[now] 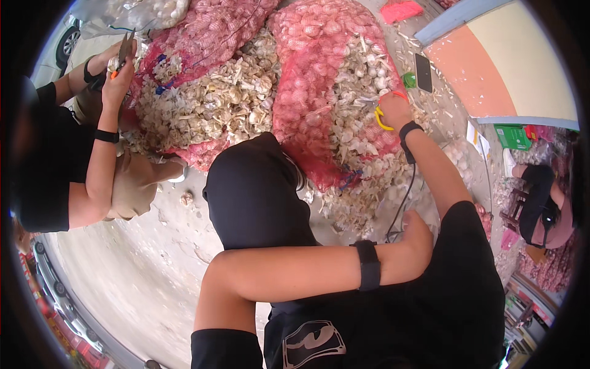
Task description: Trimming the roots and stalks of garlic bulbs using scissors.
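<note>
My right hand (394, 112) is closed around a pair of scissors with yellow and orange handles (383, 119). Its blades lie over loose garlic (359, 92) at the open side of a red mesh sack (307, 92). Across my body reaches my left forearm, a black band (368, 264) on its wrist. Bent upward near my right upper arm, my left hand (416, 243) shows its back and one digit; its other fingers are hidden. A cord (410, 190) hangs from the band on my right wrist.
At left, another person's hands (117, 77) hold orange-handled scissors beside a second garlic pile (215, 92). Peelings (350, 209) litter the floor before my knee (258, 190). A phone (423, 72) lies near the painted wall (479, 61); another person (547, 203) sits far right.
</note>
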